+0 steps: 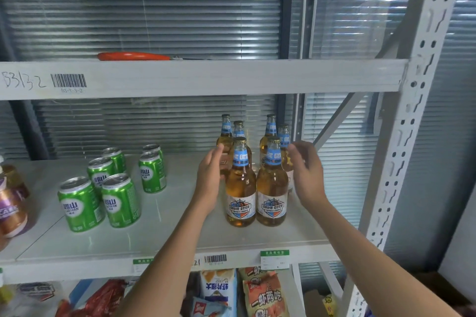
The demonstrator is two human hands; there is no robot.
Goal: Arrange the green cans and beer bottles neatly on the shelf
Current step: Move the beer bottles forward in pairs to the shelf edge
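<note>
Several amber beer bottles (241, 188) with blue neck labels stand upright in two tight rows on the right of the white shelf (164, 244). My left hand (210, 177) is open just left of the cluster. My right hand (307, 175) is open just right of it. Both palms face the bottles; whether they touch the glass I cannot tell. Several green cans (119, 201) stand upright in loose pairs on the shelf's left half, apart from both hands.
Purple and copper cans (11, 208) stand at the far left edge. An orange-handled tool (134, 56) lies on the upper shelf. The white perforated upright (401, 162) bounds the right side. Snack bags (265, 293) fill the shelf below.
</note>
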